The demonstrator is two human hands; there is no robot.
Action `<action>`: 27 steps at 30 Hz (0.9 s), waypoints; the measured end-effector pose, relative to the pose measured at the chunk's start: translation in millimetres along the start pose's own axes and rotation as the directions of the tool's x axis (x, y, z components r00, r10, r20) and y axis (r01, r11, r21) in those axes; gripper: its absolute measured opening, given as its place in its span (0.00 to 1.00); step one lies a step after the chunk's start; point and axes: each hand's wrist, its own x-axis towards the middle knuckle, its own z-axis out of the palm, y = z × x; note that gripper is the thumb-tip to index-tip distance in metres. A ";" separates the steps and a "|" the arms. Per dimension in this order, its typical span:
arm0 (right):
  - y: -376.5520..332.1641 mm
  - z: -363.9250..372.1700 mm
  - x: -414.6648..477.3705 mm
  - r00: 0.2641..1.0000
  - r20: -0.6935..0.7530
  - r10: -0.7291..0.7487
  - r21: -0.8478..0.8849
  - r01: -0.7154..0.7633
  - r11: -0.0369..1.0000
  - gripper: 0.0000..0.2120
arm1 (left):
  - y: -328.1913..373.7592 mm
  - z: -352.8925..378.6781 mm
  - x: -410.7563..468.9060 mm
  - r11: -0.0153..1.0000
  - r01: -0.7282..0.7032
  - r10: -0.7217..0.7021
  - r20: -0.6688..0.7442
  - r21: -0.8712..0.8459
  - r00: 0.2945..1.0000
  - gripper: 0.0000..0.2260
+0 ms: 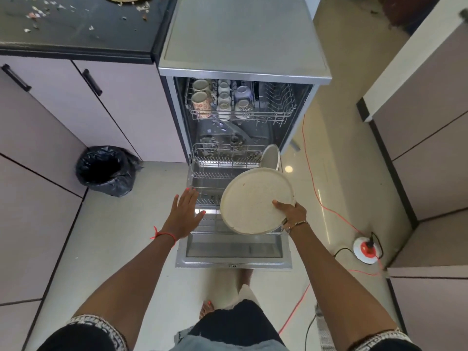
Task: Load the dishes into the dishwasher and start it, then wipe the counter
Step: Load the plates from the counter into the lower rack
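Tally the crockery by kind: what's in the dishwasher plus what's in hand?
Plates: 2, one in the right hand
Large mugs: 2
Small cups: 3
Blue-patterned cups: 2
Total: 9

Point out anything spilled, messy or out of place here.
Pale scraps lie scattered over the dark counter at the upper left, not yet wiped. An orange cable trails loose across the floor to the right of the open dishwasher and on towards the person's feet, which looks like a trip risk.
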 end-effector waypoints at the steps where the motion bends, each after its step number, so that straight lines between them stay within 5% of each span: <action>1: -2.8 -1.8 7.4 1.000 -0.001 0.005 -0.003 -0.005 1.000 0.22 | 3.0 2.2 6.4 1.000 -0.006 0.006 0.002 -0.008 1.000 0.27; 7: -27.6 -3.2 62.9 1.000 -0.029 0.009 -0.103 -0.012 0.995 0.18 | 12.4 17.4 52.5 0.998 0.017 -0.015 0.033 -0.059 0.999 0.28; 13: -52.3 12.9 127.2 0.996 -0.029 -0.089 -0.255 0.079 0.964 0.15 | 9.6 36.7 108.3 0.996 0.023 -0.020 0.041 -0.088 0.999 0.42; 27: -50.1 89.7 298.9 0.936 -0.080 -0.343 -0.666 0.205 0.717 0.11 | -62.4 109.0 241.6 0.994 0.078 -0.072 0.079 -0.076 0.994 0.40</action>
